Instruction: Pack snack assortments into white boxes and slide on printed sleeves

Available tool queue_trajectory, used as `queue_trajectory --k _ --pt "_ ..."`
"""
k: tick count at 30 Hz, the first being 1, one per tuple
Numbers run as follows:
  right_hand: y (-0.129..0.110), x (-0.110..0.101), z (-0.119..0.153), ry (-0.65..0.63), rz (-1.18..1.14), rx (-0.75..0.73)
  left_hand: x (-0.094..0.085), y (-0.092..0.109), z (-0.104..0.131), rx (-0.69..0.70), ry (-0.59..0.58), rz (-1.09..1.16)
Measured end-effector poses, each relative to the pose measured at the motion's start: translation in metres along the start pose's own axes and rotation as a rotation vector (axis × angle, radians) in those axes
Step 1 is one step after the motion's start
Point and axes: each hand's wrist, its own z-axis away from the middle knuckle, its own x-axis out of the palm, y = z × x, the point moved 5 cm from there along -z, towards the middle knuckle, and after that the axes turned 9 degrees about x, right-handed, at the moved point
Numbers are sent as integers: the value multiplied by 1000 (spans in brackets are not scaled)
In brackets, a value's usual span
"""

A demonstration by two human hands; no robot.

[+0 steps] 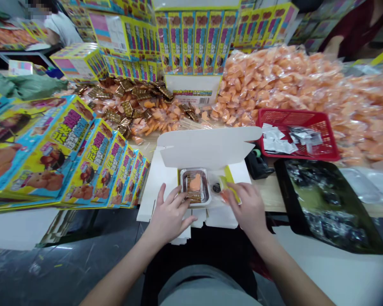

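Note:
An open white cardboard box lies before me with its lid flap raised. In it sits a foil tray containing an orange piece and brown-gold packets. My left hand is open, fingers spread, with the fingertips at the tray's left edge. At the box's right side, my right hand has its fingers curled around something by a yellow strip; what they grip is partly hidden. Just left of those fingers is a small round black item in what looks like clear wrap.
Printed boxes stand in a row at left; more are stacked behind. Brown-gold packets and bagged orange pieces are heaped behind. At right are a red basket with sachets, a tape dispenser and a dark tray.

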Motion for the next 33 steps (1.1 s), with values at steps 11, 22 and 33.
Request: queue_trajectory --k 11,22,33 --pt "49 33 11 -297 -123 498 25 -3 -35 63 -140 -8" --pt "100 -22 -136 19 120 256 22 -35 -17 19 178 234" --pt "172 99 -313 -193 240 123 26 -79 17 -678 573 629"
